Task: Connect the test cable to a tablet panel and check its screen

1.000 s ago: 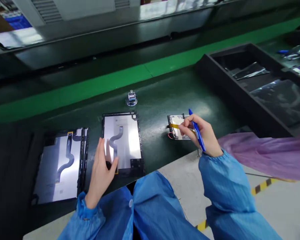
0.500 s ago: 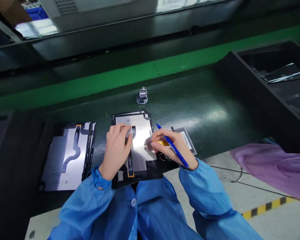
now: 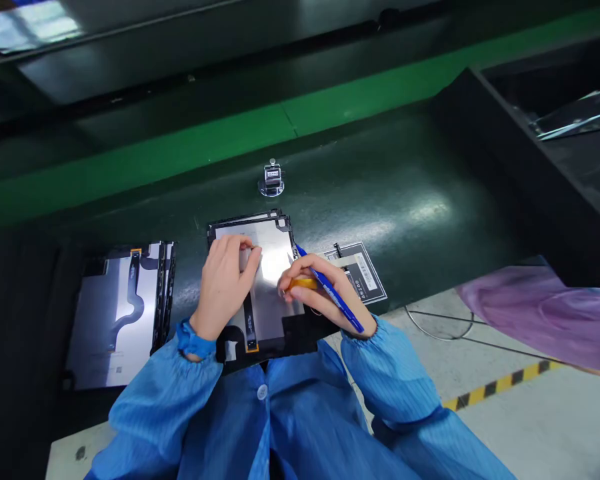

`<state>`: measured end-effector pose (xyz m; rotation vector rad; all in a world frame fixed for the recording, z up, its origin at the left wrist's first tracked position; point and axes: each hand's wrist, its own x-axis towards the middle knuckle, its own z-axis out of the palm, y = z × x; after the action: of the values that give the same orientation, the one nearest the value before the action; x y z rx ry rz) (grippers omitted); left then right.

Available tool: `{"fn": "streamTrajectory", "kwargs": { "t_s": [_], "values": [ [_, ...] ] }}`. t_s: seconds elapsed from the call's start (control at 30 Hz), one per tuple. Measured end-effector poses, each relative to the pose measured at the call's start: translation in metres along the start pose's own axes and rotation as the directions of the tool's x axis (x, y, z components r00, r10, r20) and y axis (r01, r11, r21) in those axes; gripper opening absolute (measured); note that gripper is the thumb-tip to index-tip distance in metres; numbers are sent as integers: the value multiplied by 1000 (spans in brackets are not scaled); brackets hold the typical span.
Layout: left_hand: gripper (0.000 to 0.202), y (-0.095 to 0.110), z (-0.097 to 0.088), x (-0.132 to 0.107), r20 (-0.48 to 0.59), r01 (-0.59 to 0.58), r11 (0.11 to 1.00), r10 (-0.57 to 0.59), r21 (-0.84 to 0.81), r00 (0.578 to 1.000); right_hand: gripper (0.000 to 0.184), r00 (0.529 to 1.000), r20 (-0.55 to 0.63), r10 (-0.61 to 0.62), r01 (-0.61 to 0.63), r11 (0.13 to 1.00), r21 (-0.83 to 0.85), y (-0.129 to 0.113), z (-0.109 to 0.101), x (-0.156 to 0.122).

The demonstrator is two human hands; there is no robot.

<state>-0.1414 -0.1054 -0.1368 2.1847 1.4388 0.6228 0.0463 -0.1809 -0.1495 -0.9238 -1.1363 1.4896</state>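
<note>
Silver foil covered the back of the panel, which lay flat on the dark green belt, just in front of the person and between a second panel on the left and a small board on the right. The panel was pressed down by the left hand, whose fingers were spread flat on its upper part, holding nothing. A blue pen was kept in the right hand, and a small yellow strip was pinched between its fingertips at the right edge of the panel. The panel was judged to be light, thin and stiff, but fragile, and its foil was probably slippery; so it should be taken by the black frame at the long edges and not by the ribbon cable, which seemed soft and easy to tear. Its long axis ran away from the person, slightly tilted to the right, with the cable end pointing toward the body. A small metal device stood well apart behind it, and a black tray was seen at the far right.
</note>
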Motion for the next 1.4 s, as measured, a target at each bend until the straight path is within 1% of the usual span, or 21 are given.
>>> {"fn": "streamTrajectory", "kwargs": {
  "t_s": [0.03, 0.1, 0.17, 0.23, 0.27, 0.3, 0.37, 0.4, 0.43, 0.47, 0.5, 0.57, 0.67, 0.73, 0.83, 0.93, 1.03, 1.13, 1.23, 1.3, 1.4],
  "values": [
    [26, -1, 5, 2, -38, -11, 997, 14, 76, 999, 27, 1000, 15, -9, 8, 1000, 24, 1, 0, 0],
    [28, -3, 13, 6, -54, 16, 986, -7, 164, 999, 42, 999, 28, -17, 15, 998, 55, 4, 1, -1],
    [33, -3, 14, 9, -2, 38, 987, -38, 154, 999, 34, 1000, 20, -18, 17, 998, 53, 6, 2, -1],
    [42, -3, 8, 11, 70, 90, 996, -90, -6, 993, 15, 999, -20, -27, 27, 999, 24, 6, 4, -1],
    [46, -3, 4, 11, 116, 146, 977, -128, -158, 985, 15, 998, -43, -34, 34, 999, 9, 5, 6, -1],
    [50, -3, -2, 11, 177, 219, 915, -166, -339, 970, 17, 997, -64, -39, 39, 999, -2, 4, 7, -1],
    [53, -2, -12, 10, 344, 379, 662, -190, -647, 919, 21, 994, -96, -52, 51, 999, -7, 2, 9, -1],
    [53, -2, -17, 9, 435, 448, 526, -157, -723, 886, 21, 993, -100, -54, 53, 999, -7, 1, 10, -2],
    [53, -2, -22, 7, 520, 510, 424, -103, -748, 848, 21, 994, -98, -53, 52, 999, -8, 0, 11, -2],
    [50, -2, -26, 4, 588, 562, 362, -47, -744, 808, 20, 994, -95, -55, 55, 998, -9, -1, 12, -3],
    [48, -1, -30, 1, 635, 599, 335, -3, -727, 773, 18, 994, -90, -57, 55, 998, -15, -3, 12, -3],
    [42, 0, -37, -6, 668, 617, 341, 46, -709, 743, 14, 993, -95, -64, 59, 997, -56, -6, 14, -4],
    [43, 3, -45, -17, 618, 536, 410, 90, -738, 781, 12, 988, -124, -95, 74, 983, -168, -10, 16, -4],
    [51, 4, -46, -21, 602, 497, 445, 126, -745, 788, 12, 984, -130, -123, 91, 970, -225, -11, 17, -3],
    [52, 6, -41, -22, 645, 537, 461, 106, -706, 757, 12, 982, -105, -157, 125, 956, -266, -11, 18, -2],
    [33, 7, -32, -20, 654, 564, 445, 66, -696, 754, 16, 984, -93, -155, 121, 946, -300, -10, 20, -2],
    [19, 9, -28, -20, 659, 571, 432, 76, -698, 748, 19, 984, -105, -142, 97, 933, -347, -11, 21, -3],
    [33, 8, -29, -22, 672, 552, 491, 97, -674, 734, 20, 983, -99, -153, 104, 916, -388, -12, 20, -4],
    [51, 7, -31, -25, 622, 506, 534, 48, -677, 782, 17, 981, -89, -173, 121, 899, -420, -12, 20, -5],
    [45, 8, -33, -28, 566, 486, 519, -5, -703, 825, 16, 981, -91, -171, 115, 893, -434, -12, 20, -4],
    [26, 13, -33, -33, 459, 461, 488, -134, -741, 879, 16, 984, -85, -156, 102, 886, -451, -15, 21, -4]
  ]
}}
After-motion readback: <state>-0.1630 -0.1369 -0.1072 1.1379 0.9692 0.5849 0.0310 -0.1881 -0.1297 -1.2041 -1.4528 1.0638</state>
